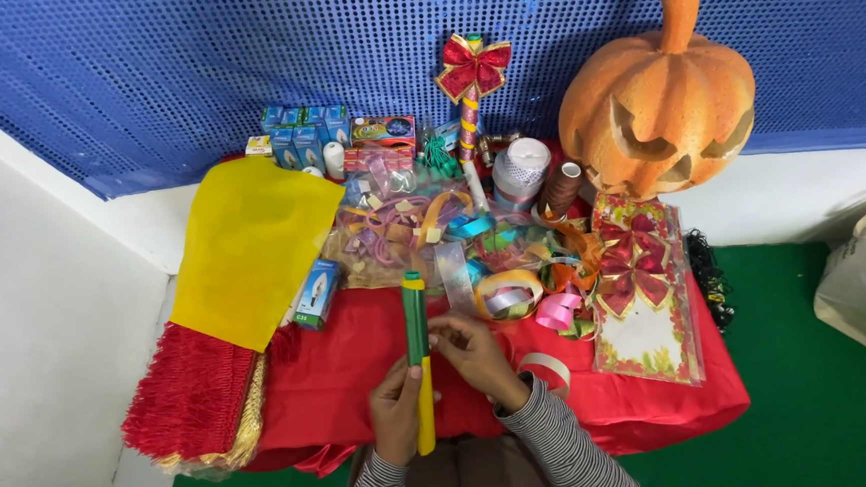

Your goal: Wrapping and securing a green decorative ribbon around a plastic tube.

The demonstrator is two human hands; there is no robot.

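My left hand (397,409) grips the lower yellow part of an upright stick (419,360); the stick's upper part is wrapped in green. My right hand (472,352) pinches at the stick's middle, where the green meets the yellow. Both hands hover over the front of a table covered with a red cloth (360,353). A roll of tape (548,370) lies just right of my right wrist.
A heap of coloured ribbon rolls (453,247) fills the table's middle. Behind stand small blue boxes (304,131), a bowed wand (471,91) and a carved orange pumpkin (657,99). A yellow sheet (253,244) and red fringe (187,399) lie left; bow packets (641,291) right.
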